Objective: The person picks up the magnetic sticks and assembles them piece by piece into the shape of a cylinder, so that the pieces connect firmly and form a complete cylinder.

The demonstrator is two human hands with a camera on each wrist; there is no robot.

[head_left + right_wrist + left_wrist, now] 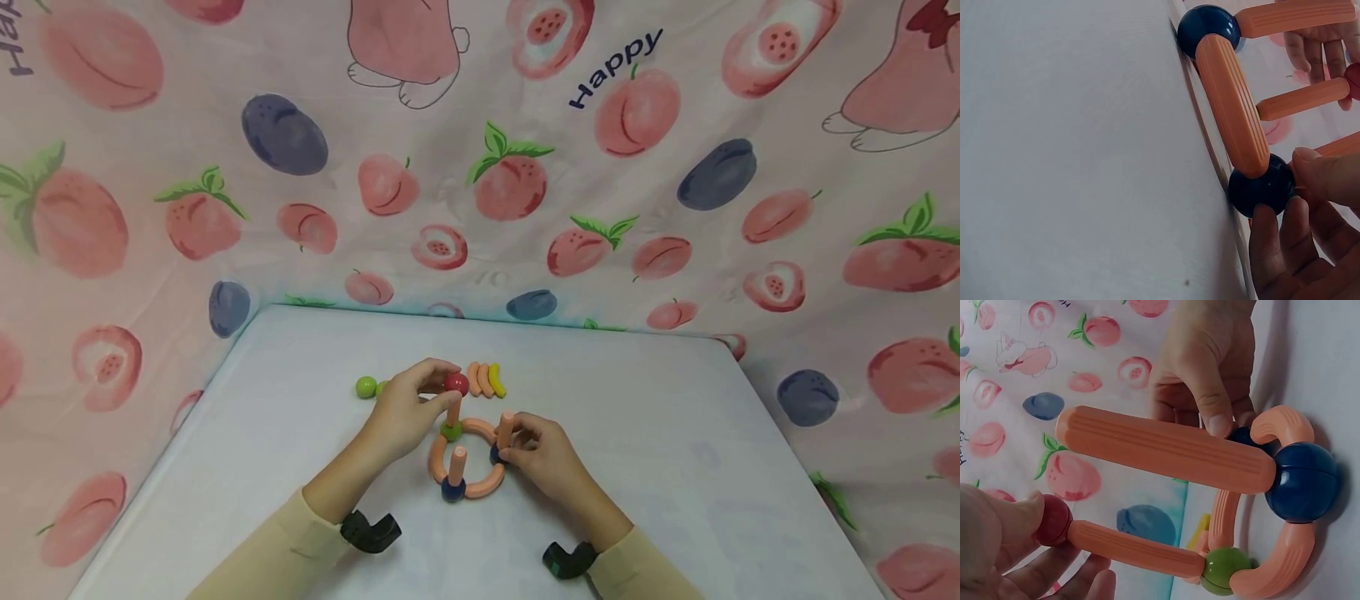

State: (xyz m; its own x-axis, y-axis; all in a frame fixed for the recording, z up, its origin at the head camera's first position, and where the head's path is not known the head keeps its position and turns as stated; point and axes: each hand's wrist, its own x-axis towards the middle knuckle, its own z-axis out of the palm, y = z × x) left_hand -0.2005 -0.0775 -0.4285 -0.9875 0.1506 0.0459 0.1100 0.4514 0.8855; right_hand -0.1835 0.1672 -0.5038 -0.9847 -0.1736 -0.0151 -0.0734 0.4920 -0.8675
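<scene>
A ring of curved orange sticks [437,460] joined by balls lies on the white table. Straight orange rods rise from its green ball [452,432], its front blue ball [453,489] and its right blue ball [1260,187]. My left hand [401,412] pinches a red ball [457,383] between thumb and fingers, at the top of the rod over the green ball. In the left wrist view the red ball meets that rod's end. My right hand [551,457] grips the right blue ball, thumb near the foot of its upright rod [506,427].
Behind the ring lie loose curved orange sticks [483,381] and a yellow curved stick [497,381]. Green balls [366,387] sit at the back left, one partly hidden by my left hand. A fruit-patterned cloth [435,250] hangs behind the table [637,400].
</scene>
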